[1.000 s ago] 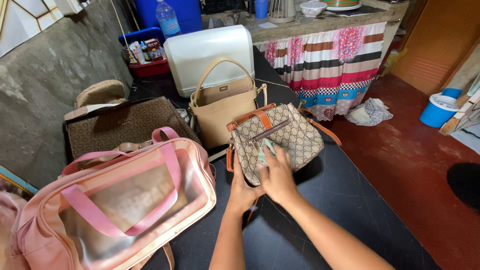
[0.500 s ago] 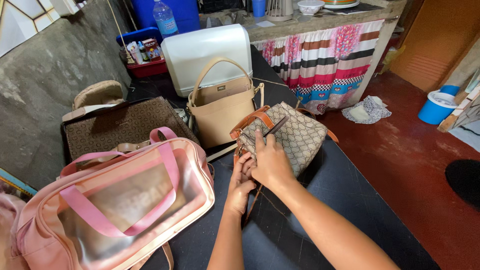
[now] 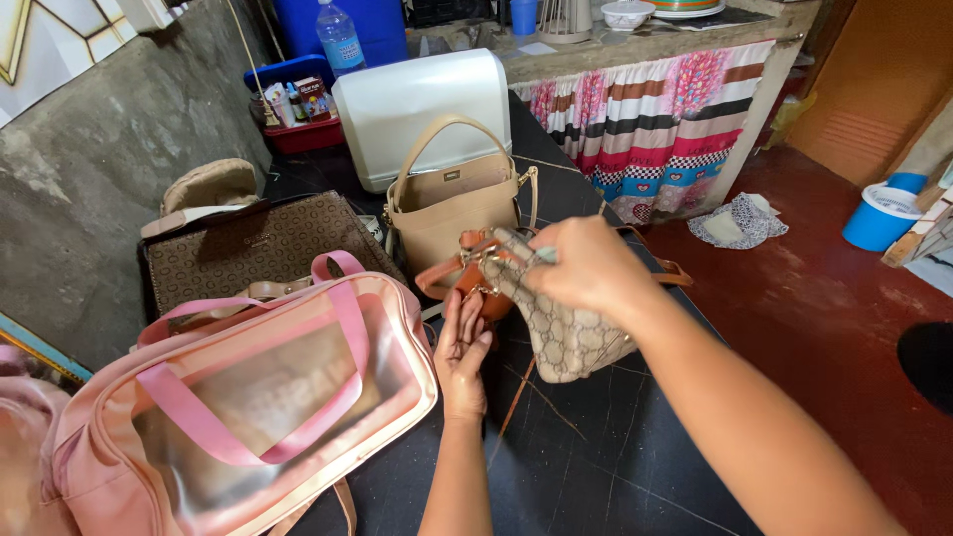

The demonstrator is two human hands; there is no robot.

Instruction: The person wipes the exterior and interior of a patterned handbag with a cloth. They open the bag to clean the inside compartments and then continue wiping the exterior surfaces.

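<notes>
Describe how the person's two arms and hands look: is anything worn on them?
Both arms are bare up to the picture's lower edge: no sleeves, gloves, watch or bracelet show. The left hand is open with fingers together; no ring is visible on it. The right hand is seen from its back, also with no ring visible. Nails look short and unpainted, as far as can be told.

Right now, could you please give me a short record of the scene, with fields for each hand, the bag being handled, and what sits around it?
left hand: open, fingers against the orange-trimmed end of the patterned bag
right hand: closed over the top of the patterned bag, a bit of pale cloth showing under the fingers
patterned bag: beige monogram print, tipped on the black table
behind it: tan handbag, upright; white case
to the left: pink clear-panel bag; brown patterned bag
floor: blue bucket
</notes>
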